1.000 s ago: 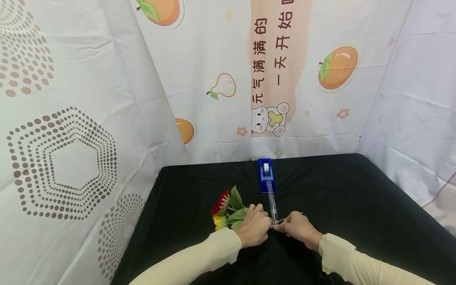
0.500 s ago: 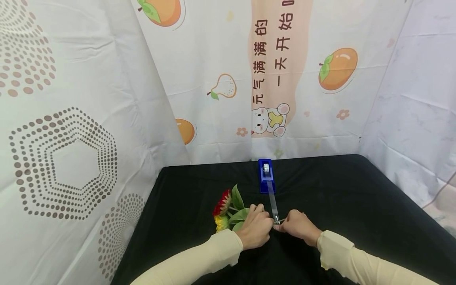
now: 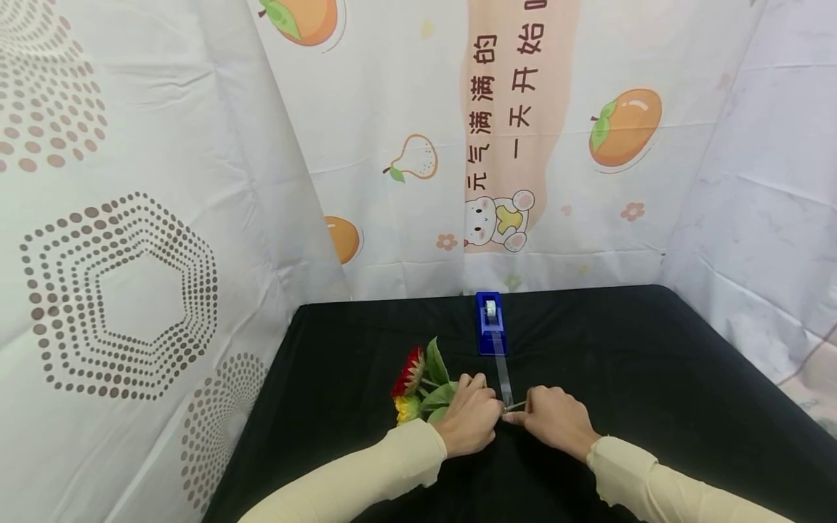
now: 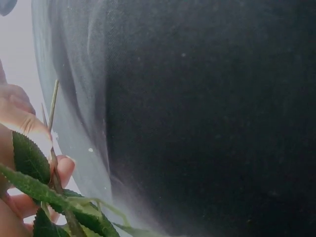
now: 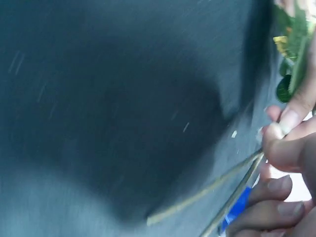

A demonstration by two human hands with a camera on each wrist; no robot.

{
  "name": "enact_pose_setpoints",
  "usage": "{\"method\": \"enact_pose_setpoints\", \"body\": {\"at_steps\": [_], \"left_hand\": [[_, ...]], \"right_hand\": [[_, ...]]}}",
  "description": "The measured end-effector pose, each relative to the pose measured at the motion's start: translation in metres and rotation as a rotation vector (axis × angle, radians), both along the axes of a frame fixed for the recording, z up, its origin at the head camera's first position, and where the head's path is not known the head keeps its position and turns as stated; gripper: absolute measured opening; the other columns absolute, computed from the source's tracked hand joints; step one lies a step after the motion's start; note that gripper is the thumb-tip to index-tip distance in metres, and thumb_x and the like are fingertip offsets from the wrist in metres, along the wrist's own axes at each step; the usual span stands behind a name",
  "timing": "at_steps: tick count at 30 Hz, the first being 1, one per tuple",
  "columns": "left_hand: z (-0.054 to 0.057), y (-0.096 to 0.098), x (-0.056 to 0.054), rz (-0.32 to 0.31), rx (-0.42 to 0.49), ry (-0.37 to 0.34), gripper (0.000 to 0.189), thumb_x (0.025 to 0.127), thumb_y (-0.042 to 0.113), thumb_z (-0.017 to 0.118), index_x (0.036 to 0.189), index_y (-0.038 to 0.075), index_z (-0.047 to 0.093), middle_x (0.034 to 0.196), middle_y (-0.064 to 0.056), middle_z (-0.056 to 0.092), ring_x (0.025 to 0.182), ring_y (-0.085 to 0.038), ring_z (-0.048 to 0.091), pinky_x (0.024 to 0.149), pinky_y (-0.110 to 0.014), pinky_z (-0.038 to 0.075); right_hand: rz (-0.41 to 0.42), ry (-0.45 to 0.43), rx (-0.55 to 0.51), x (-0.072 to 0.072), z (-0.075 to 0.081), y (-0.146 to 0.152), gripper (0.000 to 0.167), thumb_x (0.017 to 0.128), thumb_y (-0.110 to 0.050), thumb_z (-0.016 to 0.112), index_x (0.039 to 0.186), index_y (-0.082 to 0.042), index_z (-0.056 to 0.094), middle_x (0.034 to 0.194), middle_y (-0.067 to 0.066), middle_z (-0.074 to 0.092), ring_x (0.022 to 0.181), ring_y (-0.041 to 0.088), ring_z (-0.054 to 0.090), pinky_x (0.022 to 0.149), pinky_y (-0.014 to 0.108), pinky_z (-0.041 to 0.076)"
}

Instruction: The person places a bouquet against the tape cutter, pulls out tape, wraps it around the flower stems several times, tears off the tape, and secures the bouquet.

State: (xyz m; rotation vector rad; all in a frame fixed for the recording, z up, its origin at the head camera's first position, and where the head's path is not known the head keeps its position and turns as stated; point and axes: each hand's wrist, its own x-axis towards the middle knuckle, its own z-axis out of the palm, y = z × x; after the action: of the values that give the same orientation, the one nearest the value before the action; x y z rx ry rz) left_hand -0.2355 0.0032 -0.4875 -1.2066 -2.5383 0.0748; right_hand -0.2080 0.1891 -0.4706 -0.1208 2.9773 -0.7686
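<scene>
In the head view my left hand (image 3: 469, 420) grips the stems of two artificial flowers. The red bloom (image 3: 409, 372) and the yellow bloom (image 3: 408, 408) point left, with green leaves (image 3: 437, 397) around them. Beside it, my right hand (image 3: 556, 420) has its thumb and curled fingers at the stems, thumb tip close to the left fingers. A strip of clear tape (image 3: 502, 374) runs from a blue tape dispenser (image 3: 491, 343) down to the stems between the hands. The right wrist view shows two bare stem ends (image 5: 205, 191) past the right thumb.
A black cloth (image 3: 621, 349) covers the table. Patterned white curtains (image 3: 405, 87) hang behind it and at both sides. The dispenser stands near the table's far edge.
The right hand has shifted a little, and its thumb now stretches straighter toward the left fingers. The left hand keeps its grip on the flowers; the dispenser stays put.
</scene>
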Motion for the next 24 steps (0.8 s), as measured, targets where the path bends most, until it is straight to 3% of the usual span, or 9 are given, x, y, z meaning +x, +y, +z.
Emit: {"method": "enact_pose_setpoints", "body": {"at_steps": [7,9,11,14,18,20,24], "left_hand": [[0.007,0.002,-0.004,0.015,0.051,-0.046,0.007,0.084,0.02,0.079,0.082,0.026,0.077,0.081,0.011,0.066,0.078,-0.011,0.039,0.072,-0.028,0.026],[0.01,0.003,-0.005,0.018,0.063,-0.054,0.005,0.086,0.021,0.079,0.085,0.025,0.079,0.082,0.011,0.067,0.078,-0.011,0.04,0.072,-0.029,0.026],[0.012,0.003,-0.005,0.017,0.063,-0.059,0.005,0.088,0.021,0.078,0.088,0.025,0.08,0.084,0.011,0.069,0.078,-0.011,0.04,0.072,-0.028,0.027],[0.014,0.003,-0.004,0.011,0.05,-0.08,0.008,0.091,0.02,0.076,0.092,0.026,0.081,0.084,0.012,0.068,0.078,-0.01,0.038,0.072,-0.028,0.026],[0.012,0.003,0.0,0.004,0.022,-0.097,0.01,0.092,0.02,0.074,0.093,0.027,0.081,0.082,0.013,0.067,0.077,-0.009,0.037,0.071,-0.028,0.026],[0.01,0.003,0.001,0.0,0.018,-0.101,0.01,0.092,0.02,0.074,0.093,0.027,0.081,0.082,0.013,0.067,0.076,-0.009,0.037,0.071,-0.027,0.026],[0.008,0.003,0.001,-0.014,0.019,-0.086,0.01,0.092,0.02,0.074,0.093,0.026,0.081,0.082,0.013,0.067,0.077,-0.01,0.036,0.071,-0.027,0.025]], "right_hand": [[0.151,0.533,0.213,-0.005,-0.013,0.014,0.039,0.079,-0.045,0.087,0.087,-0.015,0.063,0.082,-0.002,0.049,0.071,0.018,0.043,0.062,0.033,0.037],[0.183,0.634,0.245,-0.007,-0.015,0.019,0.039,0.08,-0.046,0.086,0.094,-0.014,0.068,0.091,0.002,0.054,0.079,0.022,0.046,0.068,0.037,0.038],[0.218,0.682,0.253,-0.008,-0.016,0.022,0.038,0.082,-0.047,0.085,0.099,-0.015,0.073,0.099,0.005,0.058,0.086,0.024,0.048,0.073,0.043,0.039],[0.29,0.675,0.255,-0.009,-0.015,0.026,0.03,0.085,-0.045,0.083,0.098,-0.018,0.08,0.1,0.001,0.066,0.091,0.022,0.05,0.082,0.052,0.039],[0.41,0.571,0.189,-0.01,-0.014,0.028,0.017,0.091,-0.036,0.079,0.094,-0.02,0.082,0.084,-0.014,0.068,0.083,0.007,0.056,0.086,0.053,0.04],[0.473,0.468,0.086,-0.012,-0.013,0.03,0.014,0.094,-0.032,0.076,0.093,-0.019,0.081,0.082,-0.017,0.067,0.076,0.0,0.057,0.085,0.044,0.046],[0.546,0.186,-0.162,-0.018,-0.01,0.035,0.019,0.1,-0.029,0.069,0.089,-0.017,0.078,0.077,-0.013,0.067,0.064,0.0,0.06,0.061,0.026,0.052]]}}
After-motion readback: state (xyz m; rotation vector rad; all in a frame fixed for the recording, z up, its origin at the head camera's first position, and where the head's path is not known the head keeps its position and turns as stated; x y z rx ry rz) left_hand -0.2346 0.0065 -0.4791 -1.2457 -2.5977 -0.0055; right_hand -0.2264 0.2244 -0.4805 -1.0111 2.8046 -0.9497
